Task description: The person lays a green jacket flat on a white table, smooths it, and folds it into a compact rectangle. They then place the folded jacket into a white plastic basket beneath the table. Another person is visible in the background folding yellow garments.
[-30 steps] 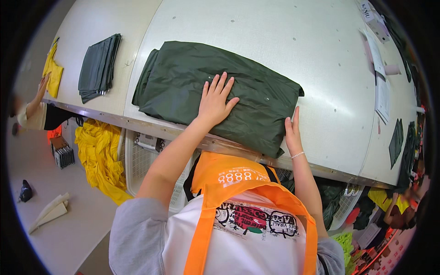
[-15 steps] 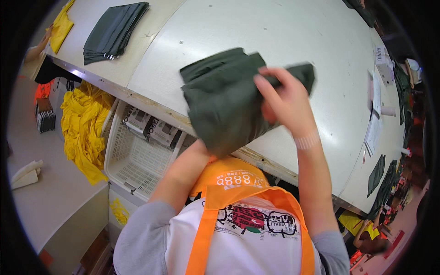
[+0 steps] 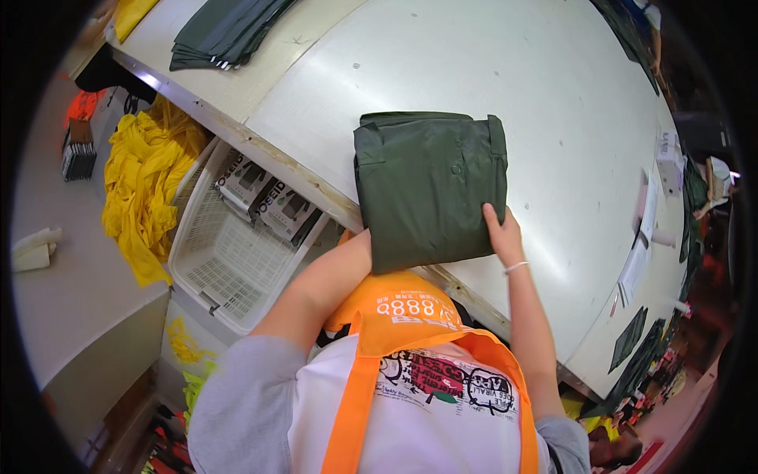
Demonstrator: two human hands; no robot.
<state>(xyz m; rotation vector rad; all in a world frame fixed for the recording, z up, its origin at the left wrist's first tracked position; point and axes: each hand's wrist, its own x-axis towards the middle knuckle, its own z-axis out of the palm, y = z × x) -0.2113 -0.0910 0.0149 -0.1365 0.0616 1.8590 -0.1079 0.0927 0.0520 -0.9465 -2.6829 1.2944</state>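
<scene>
at far left, a pale roll lies on the floor. next to the right, a heap of yellow fabric spills downward beside a white basket, in whose upper end printed packages rest. above these, a fanned stack of dark-green pieces sits near the front edge of the table, left of a seam in the top. the front edge, worn along its length, runs obliquely from upper left to lower right.

at centre, a folded dark-green garment, nearly square, overlaps this edge: its upper part lies over the tabletop, its lower border before the person's orange apron. whether its underside touches the table cannot be told. room for sideways movement extends over the pale surface between the seam and the garment, and more widely from the garment's right border to the white papers. a white box stands above the papers; a small dark-green piece lies below them.

hands, left to right: the left forearm ends at the garment's lower left corner, where the cloth hides the left hand; its opening cannot be told. the right hand grips the garment's right border low down, partly closed, the thumb flat on the upper face and the fingers at the edge.
</scene>
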